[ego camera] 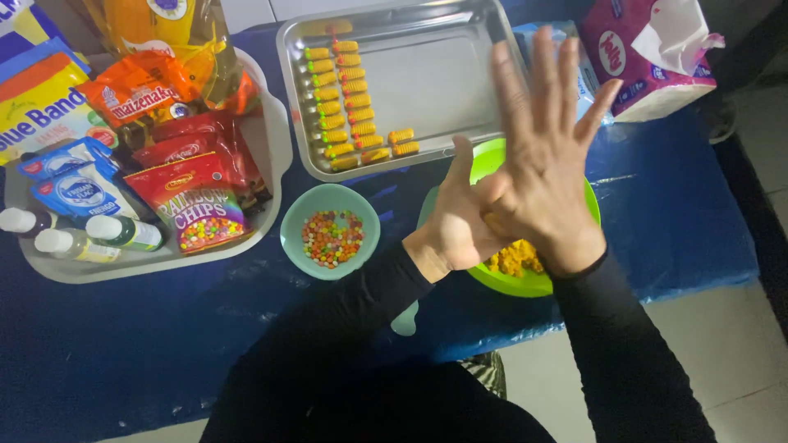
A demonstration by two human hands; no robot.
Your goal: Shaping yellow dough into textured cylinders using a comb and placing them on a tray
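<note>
Over the green bowl (525,283) at centre-right, left hand (455,226) and right hand (546,184) press palm to palm, apparently rolling a yellow dough piece (495,226) between them; fingers splayed, nothing gripped. Likely next: place it beside the rows on the steel tray (427,74), upper centre.

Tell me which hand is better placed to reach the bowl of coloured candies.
Probably the left hand: it is nearer the candy bowl, on its side; the right hand lies farther off.
</note>
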